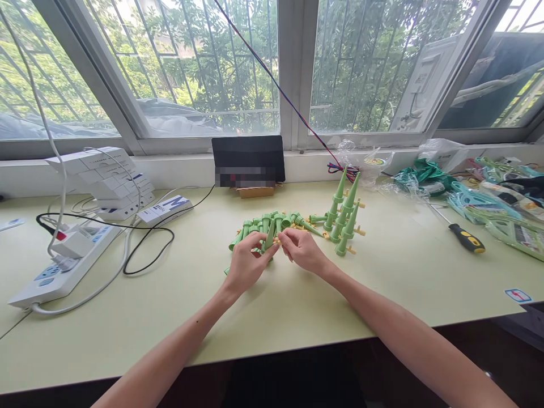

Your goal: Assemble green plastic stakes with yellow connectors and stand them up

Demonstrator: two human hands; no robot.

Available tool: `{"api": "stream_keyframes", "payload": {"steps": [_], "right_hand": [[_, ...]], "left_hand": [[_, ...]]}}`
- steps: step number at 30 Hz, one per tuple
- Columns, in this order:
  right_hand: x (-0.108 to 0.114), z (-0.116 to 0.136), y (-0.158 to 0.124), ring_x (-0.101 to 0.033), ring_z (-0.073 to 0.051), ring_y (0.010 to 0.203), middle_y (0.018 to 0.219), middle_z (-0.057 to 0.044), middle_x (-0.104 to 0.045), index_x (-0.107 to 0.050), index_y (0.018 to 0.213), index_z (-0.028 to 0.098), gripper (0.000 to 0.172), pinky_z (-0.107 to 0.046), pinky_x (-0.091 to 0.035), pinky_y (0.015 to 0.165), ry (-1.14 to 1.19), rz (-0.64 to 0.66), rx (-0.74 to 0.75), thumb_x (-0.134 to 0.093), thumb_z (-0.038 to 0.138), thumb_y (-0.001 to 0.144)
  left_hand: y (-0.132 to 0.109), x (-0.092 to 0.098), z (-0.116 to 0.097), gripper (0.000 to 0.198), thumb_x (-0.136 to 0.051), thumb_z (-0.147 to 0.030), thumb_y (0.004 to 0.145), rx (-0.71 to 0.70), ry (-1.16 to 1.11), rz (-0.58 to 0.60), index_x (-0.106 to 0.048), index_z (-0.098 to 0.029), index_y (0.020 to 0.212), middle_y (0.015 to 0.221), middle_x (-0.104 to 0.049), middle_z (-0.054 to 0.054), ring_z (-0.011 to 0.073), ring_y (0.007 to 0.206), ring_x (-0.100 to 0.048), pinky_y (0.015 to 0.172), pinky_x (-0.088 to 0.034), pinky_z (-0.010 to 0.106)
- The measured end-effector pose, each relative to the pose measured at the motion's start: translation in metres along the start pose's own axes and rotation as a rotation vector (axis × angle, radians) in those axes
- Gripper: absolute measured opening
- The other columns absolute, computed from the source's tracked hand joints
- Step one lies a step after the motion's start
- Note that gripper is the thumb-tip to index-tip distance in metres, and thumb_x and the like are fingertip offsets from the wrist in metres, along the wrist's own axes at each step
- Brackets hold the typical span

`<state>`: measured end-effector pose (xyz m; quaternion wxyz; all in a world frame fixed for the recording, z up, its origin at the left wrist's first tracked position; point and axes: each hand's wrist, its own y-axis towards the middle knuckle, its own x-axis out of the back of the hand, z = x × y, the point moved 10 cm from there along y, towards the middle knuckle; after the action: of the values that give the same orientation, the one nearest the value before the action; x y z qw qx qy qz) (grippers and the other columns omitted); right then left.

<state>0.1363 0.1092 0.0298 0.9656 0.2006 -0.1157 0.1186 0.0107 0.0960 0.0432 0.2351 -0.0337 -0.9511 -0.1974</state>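
Near the middle of the table my left hand (247, 262) is closed around a green plant watering spike (269, 234), its pointed tip upward. My right hand (302, 249) meets it from the right, fingertips pinched on a small yellow valve (277, 241) at the spike's side. Part of the valve is hidden by the fingers. Just behind both hands lies a pile of green spikes (246, 226), with yellow valves among them. To the right, several spikes (349, 207) stand upright in a group, yellow valves sticking out of their sides.
A screwdriver (465, 237) with a black and yellow handle lies at right, before a heap of plastic-wrapped goods (484, 198). At left are a power strip (70, 272), cables, a white box (165, 209) and stacked white boxes (113, 181). A black screen (249, 158) stands by the window.
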Motion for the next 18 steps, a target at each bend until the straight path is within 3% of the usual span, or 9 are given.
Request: {"api": "stream_keyframes", "payload": {"steps": [6, 13, 18], "right_hand": [[0.002, 0.002, -0.001, -0.045, -0.009, 0.044, 0.055, 0.004, -0.051, -0.052, 0.072, 0.019, 0.039, -0.023, -0.038, 0.047, 0.061, -0.010, -0.008, -0.048, 0.051, 0.095], [0.002, 0.005, -0.002, -0.050, -0.009, 0.051, 0.069, 0.001, -0.057, -0.057, 0.083, 0.018, 0.028, -0.022, -0.042, 0.048, 0.123, -0.013, 0.013, -0.055, 0.045, 0.091], [0.003, 0.006, -0.002, -0.051, -0.009, 0.052, 0.073, 0.000, -0.057, -0.057, 0.086, 0.018, 0.025, -0.023, -0.043, 0.047, 0.146, -0.020, 0.020, -0.056, 0.042, 0.090]], "left_hand": [[-0.001, -0.005, 0.007, 0.033, -0.066, -0.052, 0.081, 0.106, -0.121, 0.064, -0.064, -0.019, 0.083, 0.077, -0.064, 0.002, 0.0103, 0.049, -0.053, 0.041, -0.044, 0.022], [0.001, -0.004, 0.016, 0.040, -0.067, -0.057, 0.078, 0.175, -0.217, 0.043, -0.063, -0.017, 0.081, 0.076, -0.063, 0.003, 0.0134, 0.052, -0.061, 0.040, -0.044, 0.022], [0.000, -0.005, 0.016, 0.037, -0.068, -0.054, 0.078, 0.208, -0.248, 0.061, -0.064, -0.018, 0.081, 0.075, -0.062, 0.002, 0.0113, 0.052, -0.058, 0.043, -0.045, 0.022]]}}
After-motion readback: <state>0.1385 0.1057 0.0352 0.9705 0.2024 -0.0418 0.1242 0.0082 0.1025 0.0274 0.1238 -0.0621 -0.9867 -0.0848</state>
